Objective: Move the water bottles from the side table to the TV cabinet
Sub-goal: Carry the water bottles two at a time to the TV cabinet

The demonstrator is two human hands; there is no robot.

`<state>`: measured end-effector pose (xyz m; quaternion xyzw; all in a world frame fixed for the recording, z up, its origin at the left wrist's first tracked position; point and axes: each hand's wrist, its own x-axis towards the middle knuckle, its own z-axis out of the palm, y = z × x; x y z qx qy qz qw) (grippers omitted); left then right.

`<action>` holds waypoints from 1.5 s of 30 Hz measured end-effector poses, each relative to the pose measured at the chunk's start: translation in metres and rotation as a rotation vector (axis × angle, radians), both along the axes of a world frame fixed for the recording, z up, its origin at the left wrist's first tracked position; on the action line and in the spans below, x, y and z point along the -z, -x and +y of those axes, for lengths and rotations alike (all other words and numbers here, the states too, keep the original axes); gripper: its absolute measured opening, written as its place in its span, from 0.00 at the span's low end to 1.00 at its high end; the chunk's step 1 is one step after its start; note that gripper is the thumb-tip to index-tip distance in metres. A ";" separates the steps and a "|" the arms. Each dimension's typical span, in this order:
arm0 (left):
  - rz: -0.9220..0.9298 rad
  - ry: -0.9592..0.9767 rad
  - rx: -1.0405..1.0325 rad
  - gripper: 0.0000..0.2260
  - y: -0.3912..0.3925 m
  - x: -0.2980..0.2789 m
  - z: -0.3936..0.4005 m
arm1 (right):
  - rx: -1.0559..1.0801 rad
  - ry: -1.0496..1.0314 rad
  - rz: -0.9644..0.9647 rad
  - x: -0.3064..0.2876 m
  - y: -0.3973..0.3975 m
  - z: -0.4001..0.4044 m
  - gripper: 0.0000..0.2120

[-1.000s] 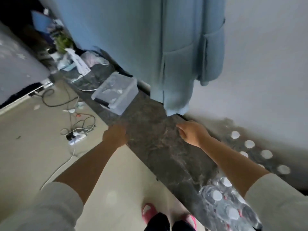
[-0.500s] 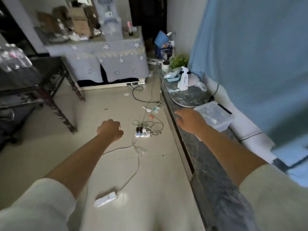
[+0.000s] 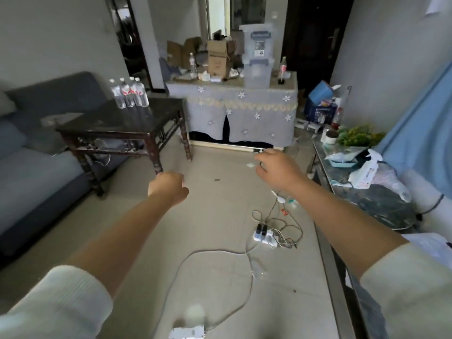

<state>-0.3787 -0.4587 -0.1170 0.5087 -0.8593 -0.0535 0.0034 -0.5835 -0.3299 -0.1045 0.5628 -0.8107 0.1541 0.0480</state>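
At the far left, four water bottles (image 3: 129, 93) stand upright together on the far corner of the dark side table (image 3: 117, 119). The left hand (image 3: 168, 188), curled and holding nothing, is nearer to them; they lie far and to its left. The right hand (image 3: 276, 167) holds nothing either, its fingers loosely bent. The TV cabinet (image 3: 367, 199) runs along the right.

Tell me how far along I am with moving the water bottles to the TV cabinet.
Done: cannot tell from this view; no bottles show on the visible stretch of the TV cabinet. In hand: nothing. The left hand has curled fingers and the right hand is loose, both held out over the floor. Left: at least four water bottles stand together on the dark side table, waiting to be carried across.
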 end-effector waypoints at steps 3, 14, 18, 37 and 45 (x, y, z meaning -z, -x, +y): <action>0.016 0.022 -0.024 0.14 0.009 -0.002 -0.049 | -0.041 0.015 -0.019 -0.004 0.015 -0.058 0.16; 0.030 0.078 -0.271 0.15 0.045 -0.033 -0.247 | -0.237 -0.001 -0.063 -0.034 0.092 -0.305 0.17; 0.005 0.084 -0.341 0.15 0.033 -0.038 -0.304 | -0.291 -0.019 -0.059 -0.036 0.092 -0.385 0.17; -0.062 0.048 -0.395 0.17 -0.072 -0.040 -0.670 | -0.368 -0.137 -0.019 -0.035 0.011 -0.780 0.19; -0.056 0.024 -0.393 0.15 -0.094 -0.028 -0.812 | -0.359 -0.202 -0.030 -0.032 0.000 -0.921 0.19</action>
